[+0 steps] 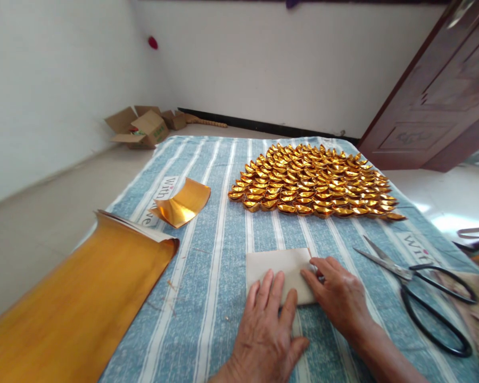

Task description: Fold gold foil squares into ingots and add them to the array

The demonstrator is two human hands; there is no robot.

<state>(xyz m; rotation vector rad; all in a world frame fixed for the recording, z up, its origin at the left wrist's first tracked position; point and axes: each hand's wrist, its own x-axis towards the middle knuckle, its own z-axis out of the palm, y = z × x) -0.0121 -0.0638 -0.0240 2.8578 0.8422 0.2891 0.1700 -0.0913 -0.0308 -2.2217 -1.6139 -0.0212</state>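
Looking down through the head view, I find both hands on a folded sheet of paper (277, 268), pale side up, lying on the striped blue cloth (207, 298) near the front edge. The sheet's long axis runs left to right across the cloth. My left hand (265, 332) lies flat, fingers spread and pressed down on the sheet's near left portion; nothing is pinched there. My right hand (341, 295) comes in from the right, fingertips drawn together at the sheet's right edge, pressing or nipping that edge; I cannot tell which. The right hand is nearer that short edge, while the left covers the body of the sheet.

Clearances: the scissors (419, 287) lie just beside the right hand, blades pointing up and left, apart from the sheet. The mass of folded gold ingots (311, 183) sits beyond the sheet, well apart, with bare cloth between. A loose curled gold sheet (181, 203) lies to the upper left, and a large gold foil stack (75, 298) occupies the left side, its corner near but not touching the pale sheet. Open cloth remains to the left of the sheet and ahead of it. Cardboard boxes (143, 126) stand on the floor by the far wall.
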